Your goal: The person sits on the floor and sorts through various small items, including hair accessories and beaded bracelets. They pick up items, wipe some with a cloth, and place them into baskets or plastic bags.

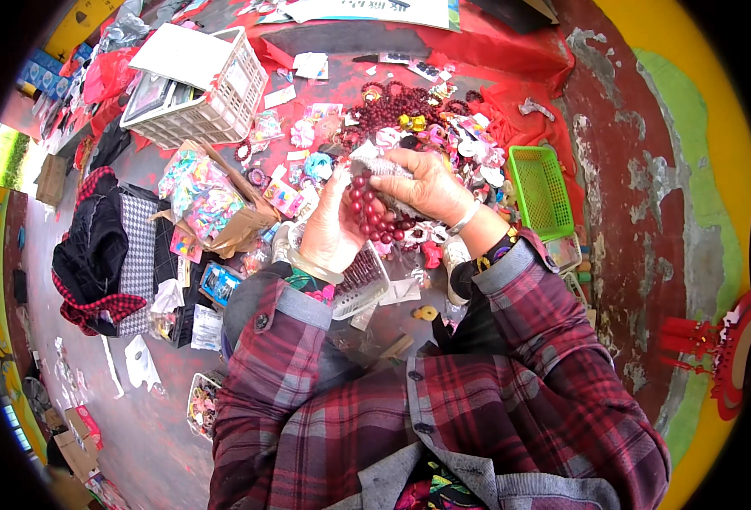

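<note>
Between your hands, the dark red beads (pixel 367 206) slope down rightward — your right grip (pixel 435 189) pinches pale wrapping (pixel 382 167) above, your left grip (pixel 331 231) curves alongside, its hold unclear

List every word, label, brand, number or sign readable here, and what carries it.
No text reads clearly enough to quote.
White banner, top edge: dark characters, cut off.
White sheet, left: print too small.
Blue packet: markings too small.
Yellow wall, upper left: dark marks, too blurred.
Red beads: no text visible.
</note>
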Tool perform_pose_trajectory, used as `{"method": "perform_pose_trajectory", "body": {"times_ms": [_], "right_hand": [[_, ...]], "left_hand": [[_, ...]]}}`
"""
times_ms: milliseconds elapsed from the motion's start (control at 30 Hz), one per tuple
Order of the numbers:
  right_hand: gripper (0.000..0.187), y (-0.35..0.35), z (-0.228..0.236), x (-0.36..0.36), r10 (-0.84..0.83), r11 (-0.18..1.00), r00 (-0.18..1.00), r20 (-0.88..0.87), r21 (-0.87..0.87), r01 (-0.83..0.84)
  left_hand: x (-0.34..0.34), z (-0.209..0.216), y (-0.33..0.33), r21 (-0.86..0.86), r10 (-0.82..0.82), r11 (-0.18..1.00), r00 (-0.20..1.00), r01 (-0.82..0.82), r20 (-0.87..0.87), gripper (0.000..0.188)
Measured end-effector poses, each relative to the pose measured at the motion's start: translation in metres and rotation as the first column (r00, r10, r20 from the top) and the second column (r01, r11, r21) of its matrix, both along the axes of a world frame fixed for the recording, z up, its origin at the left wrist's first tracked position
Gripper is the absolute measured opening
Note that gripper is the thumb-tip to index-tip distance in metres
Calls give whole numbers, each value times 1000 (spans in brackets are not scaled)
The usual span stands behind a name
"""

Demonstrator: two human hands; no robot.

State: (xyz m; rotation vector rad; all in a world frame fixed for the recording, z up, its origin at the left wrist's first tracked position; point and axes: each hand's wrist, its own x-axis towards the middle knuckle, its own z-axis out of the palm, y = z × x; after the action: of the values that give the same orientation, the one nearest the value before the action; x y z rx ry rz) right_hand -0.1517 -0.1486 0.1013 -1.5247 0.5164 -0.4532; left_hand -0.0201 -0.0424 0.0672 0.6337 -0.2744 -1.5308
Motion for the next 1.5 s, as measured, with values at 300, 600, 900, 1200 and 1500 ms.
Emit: {"method": "perform_pose_trajectory", "body": {"times_ms": [300, 600, 900, 1200, 1500], "right_hand": [[38, -1, -15, 3, -21, 1000, 989, -148, 17, 24], [40, -28, -36, 2, -440, 493, 885, 153, 865, 95], [39, 34, -42, 25, -196, 880, 936, 293, 474, 36], [31, 8, -67, 21, -456, 830, 890, 1, -361, 425], [45, 5, -11, 11, -492, 784, 857, -152, -507, 360]], "left_hand": [[-9, -8, 7, 11, -261, 965, 961, 261, 93, 41], [7, -4, -2, -87, 167, 981, 984, -172, -55, 31], [-12, -17, -7, -56, 317, 946, 946, -320, -63, 25], [-24, -3, -7, -48, 228, 971, 967, -235, -110, 22], [-5, -10, 0, 169, 99, 982, 992, -84, -85, 20]]}}
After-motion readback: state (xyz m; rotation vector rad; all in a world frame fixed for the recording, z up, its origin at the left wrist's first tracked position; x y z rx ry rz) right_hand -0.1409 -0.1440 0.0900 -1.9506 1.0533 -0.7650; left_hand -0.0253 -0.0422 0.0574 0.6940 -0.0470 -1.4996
